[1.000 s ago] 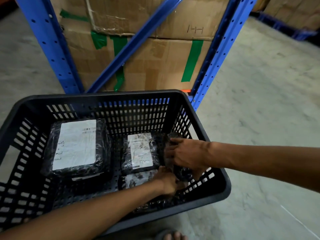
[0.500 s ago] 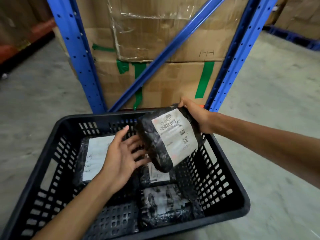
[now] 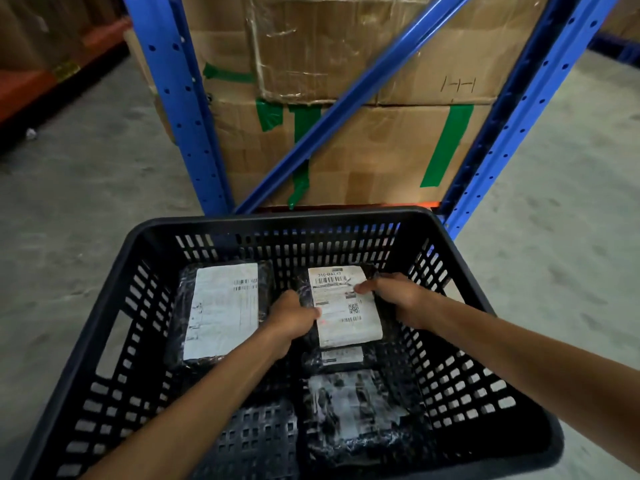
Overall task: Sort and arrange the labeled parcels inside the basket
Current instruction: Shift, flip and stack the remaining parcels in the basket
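A black slotted plastic basket (image 3: 114, 296) sits on the floor in front of me. Inside it a large black parcel with a white label (image 3: 221, 306) lies at the far left. A smaller black parcel with a barcode label (image 3: 341, 306) lies at the far right, on top of another parcel (image 3: 341, 356) whose label edge peeks out below. My left hand (image 3: 289, 318) grips its left edge and my right hand (image 3: 391, 297) grips its right edge. A crinkled black parcel with a faded label (image 3: 349, 410) lies at the near right.
Blue rack uprights (image 3: 180, 109) and a diagonal brace (image 3: 346, 98) stand just beyond the basket, with stacked cardboard boxes (image 3: 363, 150) taped in green behind them. Grey concrete floor (image 3: 76, 188) lies on both sides. The basket's near-left bottom (image 3: 256, 441) is bare.
The barcode parcel, held up above the basket by my right hand half a second ago, now lies flat at the far right on another parcel, with both hands on its edges.
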`<state>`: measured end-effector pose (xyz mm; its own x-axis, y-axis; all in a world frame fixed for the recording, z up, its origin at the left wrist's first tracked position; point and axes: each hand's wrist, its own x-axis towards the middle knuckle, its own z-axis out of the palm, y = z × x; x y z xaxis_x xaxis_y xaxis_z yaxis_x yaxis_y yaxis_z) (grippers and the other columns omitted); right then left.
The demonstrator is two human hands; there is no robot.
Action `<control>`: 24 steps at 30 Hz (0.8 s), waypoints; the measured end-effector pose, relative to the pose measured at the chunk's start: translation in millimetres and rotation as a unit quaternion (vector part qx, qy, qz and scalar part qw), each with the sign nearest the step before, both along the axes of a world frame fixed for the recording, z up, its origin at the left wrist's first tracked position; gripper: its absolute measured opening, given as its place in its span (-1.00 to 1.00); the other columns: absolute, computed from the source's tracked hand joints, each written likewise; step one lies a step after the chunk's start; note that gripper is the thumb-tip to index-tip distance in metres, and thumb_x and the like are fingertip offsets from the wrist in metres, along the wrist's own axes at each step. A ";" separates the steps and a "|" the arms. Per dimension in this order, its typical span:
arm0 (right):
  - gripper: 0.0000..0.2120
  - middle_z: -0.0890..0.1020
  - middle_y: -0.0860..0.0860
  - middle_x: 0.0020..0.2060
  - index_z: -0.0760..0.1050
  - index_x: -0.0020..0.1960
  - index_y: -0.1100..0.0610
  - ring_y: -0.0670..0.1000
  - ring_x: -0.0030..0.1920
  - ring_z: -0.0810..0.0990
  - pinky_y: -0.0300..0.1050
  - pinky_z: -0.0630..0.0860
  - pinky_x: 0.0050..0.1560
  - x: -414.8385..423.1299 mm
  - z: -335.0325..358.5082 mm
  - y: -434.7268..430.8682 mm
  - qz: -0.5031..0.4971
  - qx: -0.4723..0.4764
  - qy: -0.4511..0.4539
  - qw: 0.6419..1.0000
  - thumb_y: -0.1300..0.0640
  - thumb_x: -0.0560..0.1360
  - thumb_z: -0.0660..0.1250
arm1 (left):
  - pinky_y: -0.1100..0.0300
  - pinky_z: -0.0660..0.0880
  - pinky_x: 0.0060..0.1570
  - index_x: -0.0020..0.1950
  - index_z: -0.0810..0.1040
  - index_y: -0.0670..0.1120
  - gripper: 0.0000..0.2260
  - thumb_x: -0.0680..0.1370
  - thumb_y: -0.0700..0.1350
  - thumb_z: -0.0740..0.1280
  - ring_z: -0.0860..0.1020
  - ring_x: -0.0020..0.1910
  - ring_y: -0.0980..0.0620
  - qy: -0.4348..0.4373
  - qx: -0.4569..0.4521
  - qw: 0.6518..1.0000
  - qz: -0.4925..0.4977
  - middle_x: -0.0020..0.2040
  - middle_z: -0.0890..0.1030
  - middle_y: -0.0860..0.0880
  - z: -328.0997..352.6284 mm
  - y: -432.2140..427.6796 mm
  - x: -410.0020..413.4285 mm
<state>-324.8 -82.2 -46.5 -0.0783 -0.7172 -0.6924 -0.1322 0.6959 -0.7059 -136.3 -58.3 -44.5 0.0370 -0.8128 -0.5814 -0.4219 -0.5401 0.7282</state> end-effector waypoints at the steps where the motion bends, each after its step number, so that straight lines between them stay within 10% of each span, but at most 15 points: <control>1: -0.57 0.71 0.21 0.11 0.53 0.29 0.26 0.22 0.06 0.72 0.25 0.63 0.12 4.0 -8.9 2.5 0.010 0.006 0.016 1.000 0.24 0.43 0.48 | 0.08 0.51 0.14 0.23 0.44 -0.21 -0.73 0.54 -0.23 0.32 0.52 0.20 -0.12 -0.012 0.008 1.000 -0.004 0.13 0.53 -0.08 -0.5 0.1 -3.9; 8: -0.91 0.64 0.18 0.22 0.59 -0.01 0.19 0.21 0.24 0.62 0.20 0.51 0.32 16.0 -18.2 1.4 0.030 0.040 0.052 0.997 0.20 0.51 0.38 | 0.10 0.49 0.17 0.26 0.52 -0.20 -0.72 0.55 -0.27 0.27 0.54 0.24 -0.17 -0.064 -0.001 0.998 -0.027 0.26 0.58 -0.17 -1.3 2.7 -17.0; 12: -0.60 0.64 0.19 0.24 0.49 0.34 0.24 0.21 0.21 0.64 0.19 0.56 0.26 13.3 -12.1 6.1 0.027 0.046 0.045 0.998 0.19 0.52 0.36 | 0.12 0.53 0.16 0.42 0.43 -0.13 -0.56 0.53 -0.21 0.29 0.56 0.16 -0.04 -0.026 0.000 0.999 -0.041 0.27 0.60 -0.08 -0.1 6.0 -7.8; 17: -0.29 0.49 0.06 0.39 0.32 0.50 0.17 0.18 0.42 0.45 0.06 0.36 0.41 1.8 -2.5 36.9 0.031 0.086 0.041 0.995 -0.12 0.44 0.37 | 0.30 0.39 -0.12 0.63 -0.14 -0.05 -0.29 0.61 -0.03 0.23 0.44 -0.15 0.22 -0.025 0.024 0.991 -0.130 0.09 0.55 0.10 22.8 36.8 5.3; 21: -0.39 0.48 0.16 0.39 0.35 0.48 0.13 0.20 0.34 0.48 0.14 0.37 0.30 -18.2 1.2 80.7 0.098 0.223 0.045 0.969 -0.15 0.52 0.23 | 0.32 0.36 0.10 0.61 0.05 -0.01 -0.42 0.63 -0.02 0.19 0.49 0.18 0.13 -0.064 0.053 0.970 -0.227 0.38 0.45 0.03 28.7 81.1 13.8; 24: -0.59 0.47 0.20 0.19 0.43 0.24 0.17 0.20 0.20 0.47 0.24 0.38 0.28 -9.1 -4.1 102.8 0.155 0.279 0.018 0.948 -0.01 0.46 0.27 | 0.21 0.39 -0.13 0.14 0.44 -0.03 -0.87 0.60 -0.09 0.21 0.47 -0.05 0.06 -0.009 0.217 0.955 -0.203 0.07 0.50 -0.02 6.2 100.2 6.8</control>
<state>-333.9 20.5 -50.6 0.0454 -0.2326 -0.9715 -0.4083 0.8832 -0.2306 -129.4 41.9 -38.3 -0.2162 -0.4445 -0.8693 -0.6707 -0.5795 0.4630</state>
